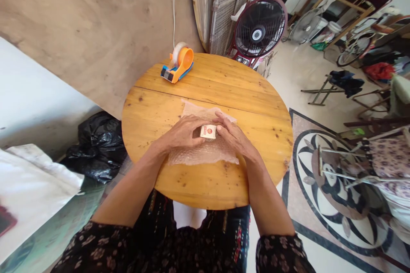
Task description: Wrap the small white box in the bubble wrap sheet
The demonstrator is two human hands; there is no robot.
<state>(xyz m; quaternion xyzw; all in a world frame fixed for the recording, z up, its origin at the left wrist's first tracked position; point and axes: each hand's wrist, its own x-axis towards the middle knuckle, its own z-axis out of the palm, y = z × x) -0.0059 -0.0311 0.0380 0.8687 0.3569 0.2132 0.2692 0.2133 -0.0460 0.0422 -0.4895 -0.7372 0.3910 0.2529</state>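
A small white box point(208, 132) with a red-orange round print and red lettering sits on a sheet of bubble wrap point(201, 155) in the middle of the round wooden table point(198, 187). My left hand point(185, 132) curves around the box's left side, thumb in front and fingers behind. From the right, my right hand point(233, 135) meets the box with its thumb side, its fingers reaching past the back. Between them the hands grip the box, and its printed face shows in the gap. Much of the wrap's middle is hidden under my hands.
An orange and blue tape dispenser point(179, 65) with a roll of clear tape stands at the table's back left. Behind the table is a dark red fan point(258, 34). Black plastic bags point(96, 145) lie left of the table. A folding stool point(323, 91) stands to the right.
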